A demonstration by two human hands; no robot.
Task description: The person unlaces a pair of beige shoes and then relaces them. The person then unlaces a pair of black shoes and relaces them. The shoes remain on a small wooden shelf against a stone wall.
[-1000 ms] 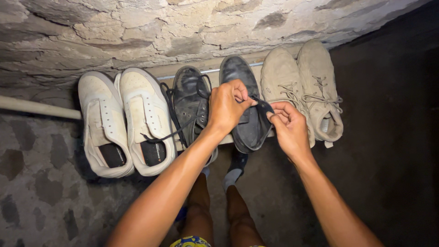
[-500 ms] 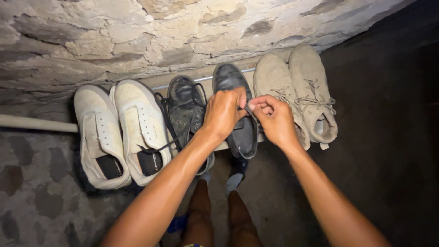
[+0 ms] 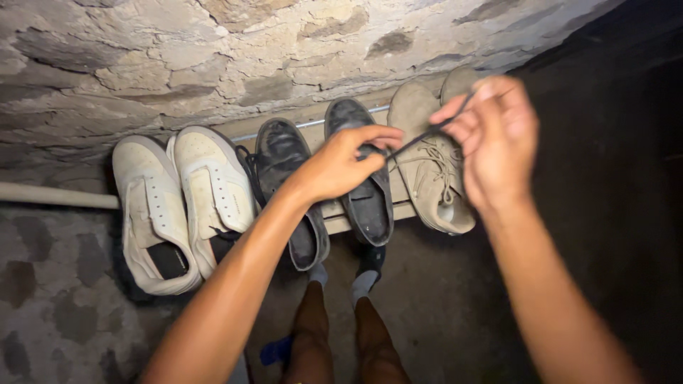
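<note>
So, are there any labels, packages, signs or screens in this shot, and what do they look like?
Insole label: inside the left white shoe, a dark rectangular patch with small pale print.
Second dark patch in the next white shoe, partly hidden by the arm.
No packages, signs or screens.

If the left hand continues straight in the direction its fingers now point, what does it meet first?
The left hand points right, along the taut black lace. Past the dark worn leather shoe under it, it would probably meet the tan suede lace-up shoe first, though depth is unclear.
</note>
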